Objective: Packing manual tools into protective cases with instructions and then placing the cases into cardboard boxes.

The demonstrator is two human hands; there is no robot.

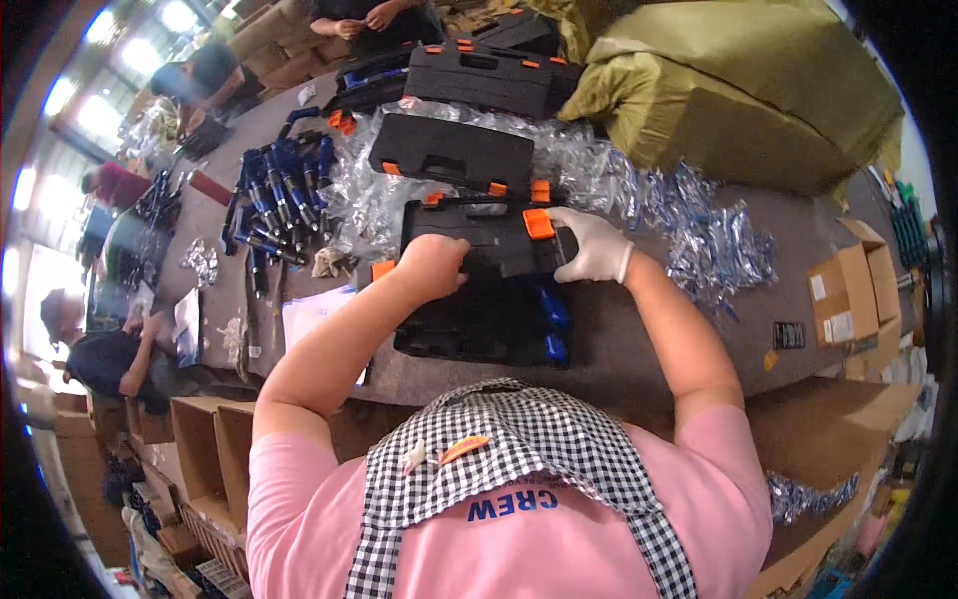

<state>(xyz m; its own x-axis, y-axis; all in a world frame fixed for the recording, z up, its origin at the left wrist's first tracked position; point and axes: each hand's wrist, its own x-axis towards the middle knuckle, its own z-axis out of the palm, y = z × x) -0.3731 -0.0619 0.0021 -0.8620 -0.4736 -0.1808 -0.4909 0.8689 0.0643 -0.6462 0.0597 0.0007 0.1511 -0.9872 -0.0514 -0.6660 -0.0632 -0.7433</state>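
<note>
A black plastic tool case (pixel 489 240) lies before me with its lid raised over the tray half. My right hand (pixel 596 247), in a white glove, grips the lid's right edge beside an orange latch (pixel 538 224). My bare left hand (pixel 433 266) rests at the lid's left part, fingers curled inward; what they hold, if anything, is hidden. The dark tray half (pixel 469 331) lies nearer to me, with blue pieces (pixel 555 329) along its right side. Another black case (pixel 451 154) with orange latches lies just beyond, on clear plastic wrapping.
Blue-and-black tools (pixel 284 190) are heaped at the left. Crinkled silvery packets (pixel 709 235) spread at the right. More black cases (pixel 479 80) stack at the back, beside a large olive-wrapped bundle (pixel 738 95). A cardboard box (pixel 853 290) stands at the right edge. Other people work across and left.
</note>
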